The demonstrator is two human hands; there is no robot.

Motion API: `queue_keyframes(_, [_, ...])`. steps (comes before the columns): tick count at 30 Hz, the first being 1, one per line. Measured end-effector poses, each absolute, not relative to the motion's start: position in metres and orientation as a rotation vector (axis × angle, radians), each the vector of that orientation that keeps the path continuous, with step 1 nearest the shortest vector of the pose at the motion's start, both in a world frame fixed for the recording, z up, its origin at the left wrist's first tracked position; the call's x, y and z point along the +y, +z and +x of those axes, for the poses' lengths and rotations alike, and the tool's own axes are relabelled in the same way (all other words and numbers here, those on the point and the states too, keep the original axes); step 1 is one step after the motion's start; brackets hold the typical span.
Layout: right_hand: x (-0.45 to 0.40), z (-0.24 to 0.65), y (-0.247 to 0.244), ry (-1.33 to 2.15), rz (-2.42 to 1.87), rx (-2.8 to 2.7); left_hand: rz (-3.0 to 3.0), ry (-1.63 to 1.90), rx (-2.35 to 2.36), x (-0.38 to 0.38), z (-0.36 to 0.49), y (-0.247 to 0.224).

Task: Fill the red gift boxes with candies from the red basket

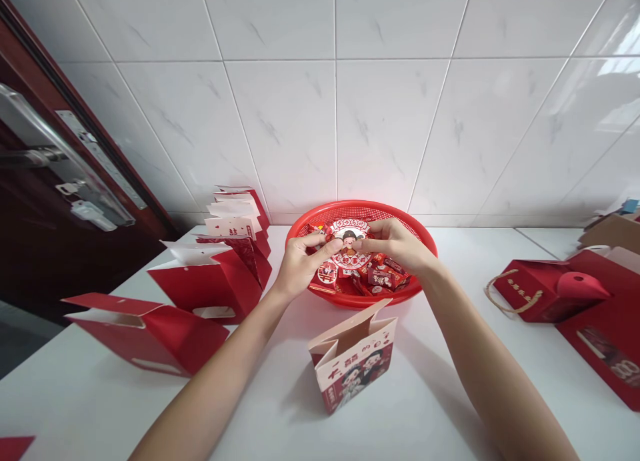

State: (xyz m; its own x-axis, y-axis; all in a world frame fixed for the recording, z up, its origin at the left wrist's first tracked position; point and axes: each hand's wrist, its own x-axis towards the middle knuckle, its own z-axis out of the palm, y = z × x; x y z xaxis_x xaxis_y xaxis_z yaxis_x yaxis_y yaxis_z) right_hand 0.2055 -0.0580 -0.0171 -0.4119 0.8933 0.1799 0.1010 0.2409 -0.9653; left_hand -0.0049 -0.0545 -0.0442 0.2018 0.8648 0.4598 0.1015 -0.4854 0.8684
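Round card (350, 262): white, red lettering, cartoon figure; held above the red basket (431, 247). Left hand (303, 261) and right hand (395, 244) both pinch it between thumb and fingers, partly covering it; its underside is hidden. Wrapped sweets (387, 275) partly hidden below. Basket near tiled wall (380, 134); open gift box (357, 374) in front, between forearms; tabletop (463, 274) extends rightward to red box (535, 289).
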Motion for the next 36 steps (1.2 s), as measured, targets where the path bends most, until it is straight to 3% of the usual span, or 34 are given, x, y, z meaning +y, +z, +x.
queue_keyframes(11, [-0.061, 0.197, -0.016, 1.229, -0.839, -1.542, 1.483, 1.39, 0.898, -0.051, -0.003, -0.052])
queue_keyframes(16, [-0.058, 0.195, -0.018, 1.076, -0.735, -1.375, 1.423, 1.479, 0.975, -0.045, -0.003, -0.056])
queue_keyframes(25, [-0.068, 0.192, -0.013, 0.681, -0.701, -1.742, 1.477, 1.539, 0.932, -0.042, -0.003, -0.056])
queue_keyframes(32, [-0.061, 0.2, -0.013, 1.084, -0.677, -1.385, 1.463, 1.566, 0.965, -0.045, -0.001, -0.058])
queue_keyframes(36, [-0.062, 0.199, -0.015, 1.347, -0.838, -1.45, 1.496, 1.623, 1.02, -0.047, 0.0, -0.056])
